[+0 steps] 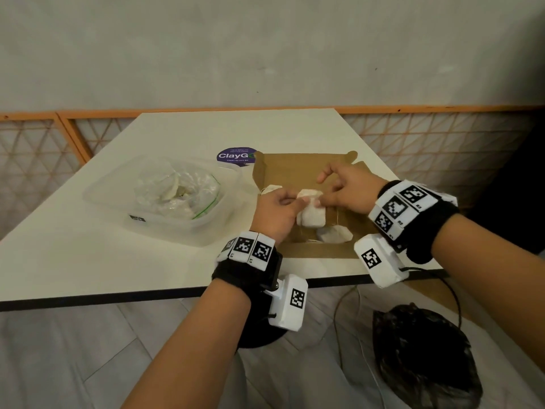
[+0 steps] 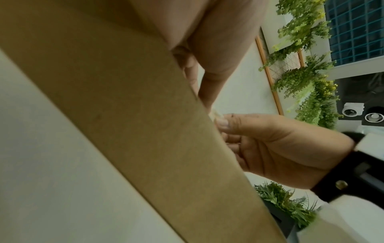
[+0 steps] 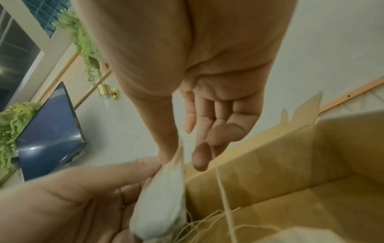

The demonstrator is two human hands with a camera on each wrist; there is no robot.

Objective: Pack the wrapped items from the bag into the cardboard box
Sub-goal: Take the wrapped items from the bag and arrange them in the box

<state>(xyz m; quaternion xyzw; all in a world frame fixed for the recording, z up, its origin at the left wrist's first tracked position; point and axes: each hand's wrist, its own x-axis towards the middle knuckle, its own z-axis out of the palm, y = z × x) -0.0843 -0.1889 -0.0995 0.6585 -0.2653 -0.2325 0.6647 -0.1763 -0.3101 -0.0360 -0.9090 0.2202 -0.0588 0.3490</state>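
Note:
Over the open cardboard box, both hands hold one white wrapped item with loose string. My left hand pinches its upper left corner. My right hand pinches the top right corner, its other fingers spread. The right wrist view shows the wrapped item hanging beside the box wall, with my right hand above it. Two more white wrapped items lie in the box. The clear zip bag with more items sits in a plastic tub to the left.
A purple round sticker lies on the white table behind the box. On the floor, a black plastic bag and cables lie below the table's near edge. An orange lattice screen stands behind the table.

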